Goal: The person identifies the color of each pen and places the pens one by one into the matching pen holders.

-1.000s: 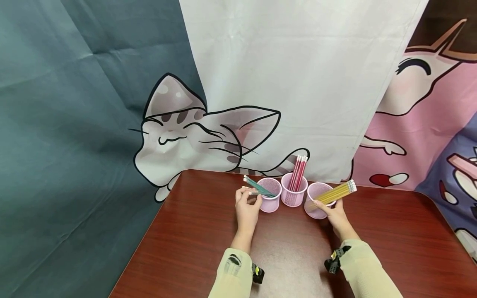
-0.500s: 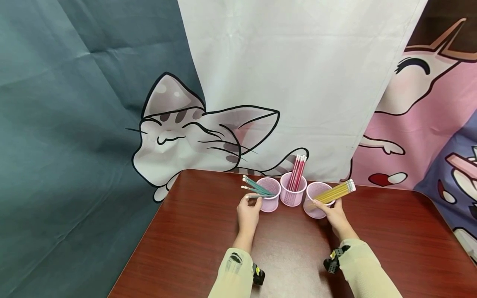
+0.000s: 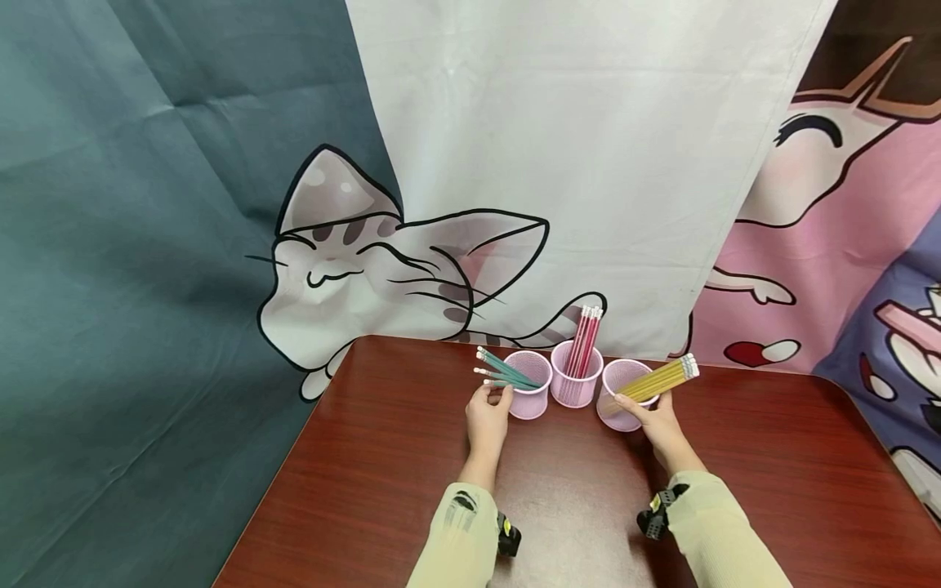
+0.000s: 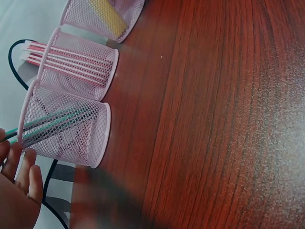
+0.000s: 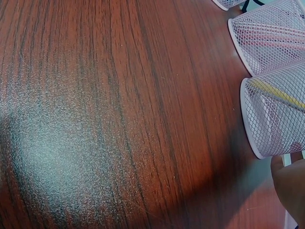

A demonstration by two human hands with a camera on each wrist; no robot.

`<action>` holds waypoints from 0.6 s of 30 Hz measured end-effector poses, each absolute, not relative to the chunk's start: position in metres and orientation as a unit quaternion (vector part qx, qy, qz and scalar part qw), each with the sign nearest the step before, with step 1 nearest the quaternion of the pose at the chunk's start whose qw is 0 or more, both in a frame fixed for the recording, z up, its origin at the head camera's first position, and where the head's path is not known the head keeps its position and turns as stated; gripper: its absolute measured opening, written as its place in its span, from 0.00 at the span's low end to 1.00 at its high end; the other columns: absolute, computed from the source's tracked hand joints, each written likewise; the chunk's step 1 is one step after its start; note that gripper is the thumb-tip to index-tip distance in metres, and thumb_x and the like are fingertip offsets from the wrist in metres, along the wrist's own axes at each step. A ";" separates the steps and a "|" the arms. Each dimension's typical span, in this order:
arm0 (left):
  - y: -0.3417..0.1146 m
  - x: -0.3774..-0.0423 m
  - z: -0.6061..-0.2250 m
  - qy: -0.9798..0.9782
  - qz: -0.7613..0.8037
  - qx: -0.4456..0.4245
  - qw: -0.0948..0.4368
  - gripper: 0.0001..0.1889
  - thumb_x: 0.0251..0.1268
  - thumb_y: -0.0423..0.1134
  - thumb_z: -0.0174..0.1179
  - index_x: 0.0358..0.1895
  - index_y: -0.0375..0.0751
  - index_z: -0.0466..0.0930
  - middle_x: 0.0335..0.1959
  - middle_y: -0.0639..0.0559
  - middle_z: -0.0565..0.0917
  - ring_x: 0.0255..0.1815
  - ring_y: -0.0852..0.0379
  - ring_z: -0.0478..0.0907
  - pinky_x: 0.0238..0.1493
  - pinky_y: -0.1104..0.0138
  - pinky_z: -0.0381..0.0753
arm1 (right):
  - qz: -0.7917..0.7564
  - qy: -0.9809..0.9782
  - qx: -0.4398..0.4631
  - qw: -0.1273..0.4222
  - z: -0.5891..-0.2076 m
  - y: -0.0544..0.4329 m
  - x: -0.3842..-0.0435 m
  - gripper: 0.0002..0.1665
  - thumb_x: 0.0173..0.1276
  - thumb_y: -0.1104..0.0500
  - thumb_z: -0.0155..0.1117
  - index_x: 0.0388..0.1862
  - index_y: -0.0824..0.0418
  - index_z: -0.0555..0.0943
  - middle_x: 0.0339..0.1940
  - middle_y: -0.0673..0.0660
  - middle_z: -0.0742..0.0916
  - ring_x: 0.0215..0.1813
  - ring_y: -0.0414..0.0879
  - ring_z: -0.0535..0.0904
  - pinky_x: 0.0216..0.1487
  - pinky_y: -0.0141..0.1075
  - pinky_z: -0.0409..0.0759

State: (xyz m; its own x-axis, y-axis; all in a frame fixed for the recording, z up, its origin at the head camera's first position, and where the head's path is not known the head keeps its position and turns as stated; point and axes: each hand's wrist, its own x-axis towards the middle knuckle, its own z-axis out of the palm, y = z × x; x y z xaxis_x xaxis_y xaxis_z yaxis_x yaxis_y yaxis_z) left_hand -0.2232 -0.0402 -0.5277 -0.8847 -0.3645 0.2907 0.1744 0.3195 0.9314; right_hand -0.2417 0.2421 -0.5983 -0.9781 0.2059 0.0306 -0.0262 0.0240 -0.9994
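Three pink mesh cups stand in a row near the table's far edge in the head view. Teal pencils (image 3: 507, 371) lean leftward out of the left cup (image 3: 531, 404). My left hand (image 3: 487, 420) is at that cup's left rim, seemingly pinching the lowest teal pencil; the contact is partly hidden. Red pencils (image 3: 583, 347) stand nearly upright in the middle cup (image 3: 572, 393). My right hand (image 3: 663, 429) holds a bundle of yellow pencils (image 3: 657, 381) at the right cup's (image 3: 616, 416) rim, thumb in front. In the right wrist view a finger (image 5: 277, 164) is against the cup wall.
The brown wooden table (image 3: 581, 498) stretches in front of the cups and to both sides. Behind it hangs a cartoon-printed cloth (image 3: 588, 163), close to the table's far edge. Each sleeve bears a small black camera (image 3: 507, 536) at the wrist.
My left fingers have moved slightly down and off the upper teal pencils, which now fan out over the rim. The right hand and the yellow pencils keep their place.
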 end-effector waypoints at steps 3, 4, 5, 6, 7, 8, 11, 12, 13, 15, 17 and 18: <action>-0.040 -0.224 -0.530 -0.783 -0.575 0.057 0.229 0.05 0.53 0.34 0.65 0.31 0.36 0.83 0.24 0.50 0.83 0.24 0.58 0.80 0.28 0.69 0.77 | 0.700 -0.706 -0.066 0.083 -0.602 0.242 -0.244 0.54 0.49 0.47 0.74 0.68 0.50 0.51 0.55 0.51 0.70 0.58 0.43 0.63 0.51 0.19 0.60; -0.041 -0.225 -0.530 -0.785 -0.574 0.056 0.227 0.05 0.53 0.34 0.65 0.31 0.36 0.83 0.24 0.50 0.83 0.24 0.59 0.80 0.28 0.69 0.77 | 0.700 -0.706 -0.068 0.082 -0.601 0.242 -0.244 0.55 0.49 0.47 0.74 0.68 0.51 0.51 0.55 0.52 0.70 0.58 0.43 0.63 0.51 0.19 0.60; -0.041 -0.225 -0.531 -0.786 -0.573 0.055 0.226 0.05 0.53 0.34 0.65 0.31 0.36 0.83 0.24 0.51 0.83 0.24 0.59 0.79 0.28 0.70 0.77 | 0.700 -0.707 -0.068 0.081 -0.600 0.241 -0.243 0.55 0.49 0.47 0.74 0.68 0.51 0.51 0.54 0.51 0.70 0.58 0.43 0.63 0.51 0.20 0.60; -0.041 -0.225 -0.532 -0.787 -0.572 0.054 0.224 0.05 0.53 0.34 0.65 0.31 0.36 0.83 0.24 0.51 0.83 0.24 0.59 0.79 0.28 0.70 0.77 | 0.698 -0.708 -0.070 0.079 -0.598 0.240 -0.242 0.54 0.50 0.47 0.73 0.68 0.51 0.50 0.54 0.51 0.70 0.58 0.42 0.63 0.52 0.20 0.60; -0.041 -0.225 -0.532 -0.788 -0.571 0.053 0.223 0.04 0.53 0.34 0.65 0.30 0.37 0.83 0.24 0.51 0.83 0.24 0.60 0.79 0.28 0.70 0.77 | 0.694 -0.712 -0.077 0.075 -0.594 0.239 -0.240 0.54 0.50 0.47 0.73 0.68 0.51 0.50 0.54 0.50 0.70 0.57 0.41 0.63 0.52 0.20 0.60; -0.041 -0.225 -0.533 -0.790 -0.570 0.052 0.221 0.04 0.53 0.34 0.65 0.30 0.37 0.83 0.24 0.52 0.83 0.24 0.60 0.79 0.28 0.70 0.77 | 0.691 -0.715 -0.078 0.074 -0.591 0.239 -0.238 0.52 0.52 0.48 0.72 0.68 0.51 0.50 0.53 0.48 0.70 0.57 0.40 0.64 0.52 0.21 0.60; -0.040 -0.225 -0.533 -0.791 -0.570 0.049 0.216 0.04 0.53 0.35 0.65 0.30 0.38 0.83 0.24 0.52 0.83 0.24 0.61 0.79 0.28 0.70 0.77 | 0.682 -0.723 -0.086 0.070 -0.577 0.235 -0.229 0.49 0.55 0.52 0.70 0.68 0.52 0.50 0.53 0.48 0.70 0.56 0.38 0.64 0.54 0.22 0.60; -0.041 -0.225 -0.534 -0.793 -0.569 0.047 0.213 0.04 0.53 0.35 0.65 0.30 0.38 0.83 0.24 0.52 0.83 0.24 0.61 0.79 0.28 0.70 0.77 | 0.683 -0.722 -0.087 0.069 -0.572 0.234 -0.227 0.49 0.56 0.54 0.70 0.69 0.54 0.50 0.54 0.49 0.70 0.56 0.39 0.64 0.55 0.24 0.59; -0.041 -0.225 -0.534 -0.794 -0.569 0.045 0.210 0.04 0.53 0.35 0.65 0.30 0.38 0.83 0.24 0.53 0.83 0.24 0.61 0.79 0.28 0.70 0.77 | 0.684 -0.721 -0.084 0.069 -0.567 0.233 -0.224 0.49 0.57 0.55 0.69 0.69 0.55 0.49 0.55 0.52 0.70 0.57 0.41 0.63 0.57 0.26 0.59; -0.041 -0.226 -0.534 -0.796 -0.569 0.039 0.203 0.04 0.53 0.36 0.65 0.30 0.38 0.83 0.24 0.53 0.83 0.25 0.62 0.79 0.28 0.70 0.77 | 0.685 -0.720 -0.082 0.071 -0.560 0.232 -0.220 0.49 0.58 0.57 0.68 0.69 0.58 0.49 0.57 0.56 0.68 0.59 0.44 0.62 0.60 0.30 0.58; -0.042 -0.227 -0.535 -0.798 -0.567 0.033 0.199 0.04 0.53 0.35 0.65 0.30 0.39 0.83 0.25 0.53 0.83 0.25 0.62 0.79 0.28 0.70 0.77 | 0.676 -0.729 -0.073 0.074 -0.559 0.231 -0.218 0.48 0.59 0.57 0.67 0.70 0.60 0.48 0.58 0.58 0.68 0.60 0.45 0.62 0.61 0.31 0.57; -0.043 -0.228 -0.536 -0.801 -0.566 0.030 0.196 0.04 0.53 0.35 0.64 0.31 0.39 0.83 0.25 0.53 0.83 0.25 0.62 0.79 0.28 0.70 0.77 | 0.670 -0.734 -0.073 0.076 -0.560 0.231 -0.217 0.48 0.59 0.56 0.68 0.69 0.59 0.49 0.58 0.56 0.68 0.59 0.43 0.62 0.60 0.29 0.57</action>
